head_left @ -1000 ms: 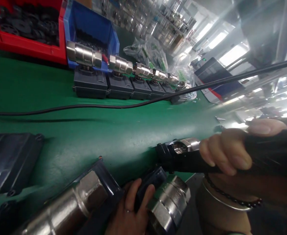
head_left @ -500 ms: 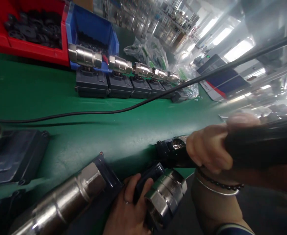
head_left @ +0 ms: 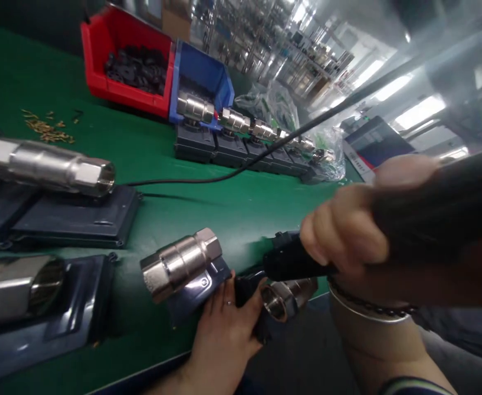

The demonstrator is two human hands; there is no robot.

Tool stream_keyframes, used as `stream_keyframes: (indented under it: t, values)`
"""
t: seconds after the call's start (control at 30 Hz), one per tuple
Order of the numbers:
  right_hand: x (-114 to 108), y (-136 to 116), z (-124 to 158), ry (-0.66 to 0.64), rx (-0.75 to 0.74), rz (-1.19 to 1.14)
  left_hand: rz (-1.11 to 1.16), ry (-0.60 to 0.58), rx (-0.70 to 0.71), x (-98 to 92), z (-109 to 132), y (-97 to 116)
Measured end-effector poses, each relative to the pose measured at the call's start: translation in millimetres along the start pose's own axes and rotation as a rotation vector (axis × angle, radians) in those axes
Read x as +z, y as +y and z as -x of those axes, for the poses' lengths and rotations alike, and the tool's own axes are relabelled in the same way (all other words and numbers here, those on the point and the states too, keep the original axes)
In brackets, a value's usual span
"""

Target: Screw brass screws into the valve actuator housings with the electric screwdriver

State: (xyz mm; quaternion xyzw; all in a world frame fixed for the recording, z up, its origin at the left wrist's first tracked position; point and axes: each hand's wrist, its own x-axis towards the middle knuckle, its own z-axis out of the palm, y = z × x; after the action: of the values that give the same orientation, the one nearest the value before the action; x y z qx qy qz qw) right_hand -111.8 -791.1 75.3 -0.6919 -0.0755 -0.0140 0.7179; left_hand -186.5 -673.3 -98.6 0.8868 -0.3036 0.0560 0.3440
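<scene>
My right hand [head_left: 343, 227], blurred by motion, is wrapped round a thick black electric screwdriver [head_left: 434, 214]. Its nose slants down to the left, over a dark housing with a shiny metal valve body [head_left: 290, 296] at the bench's near edge. I cannot see the tip touching anything. My left hand [head_left: 228, 323], with a ring, grips that housing, thumb and fingers on either side. Just left of those fingers, touching or nearly so, is another dark housing with a metal valve body [head_left: 181, 263]. The screwdriver and my left hand partly hide the held housing.
More valve units [head_left: 47, 164] lie at the left. A row of them [head_left: 232, 151] stands at the back before a red bin [head_left: 129, 66] and a blue bin [head_left: 203, 71]. Brass screws [head_left: 47, 129] lie loose. A black cable [head_left: 224, 178] crosses the green bench.
The view has swung left and back, bringing the brass screws into sight. The screwdriver's nose now shows over the held housing. Both hands keep their grip.
</scene>
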Motion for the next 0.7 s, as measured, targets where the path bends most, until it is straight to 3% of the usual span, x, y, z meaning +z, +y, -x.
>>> stream_keyframes:
  t: [0.13,0.4,0.57,0.7]
  values:
    - [10,22,-1,-0.076,-0.060,-0.036,0.013,0.048,-0.001,1.7,1,1]
    - [7,28,-4,-0.127,-0.066,-0.042,0.060,0.015,0.003,-2.3,3,1]
    - [-8,29,-11,-0.373,-0.003,-0.064,0.090,-0.034,-0.033,0.8,6,3]
    - [-13,29,-12,-0.391,0.010,-0.073,0.108,-0.062,-0.061,0.2,5,4]
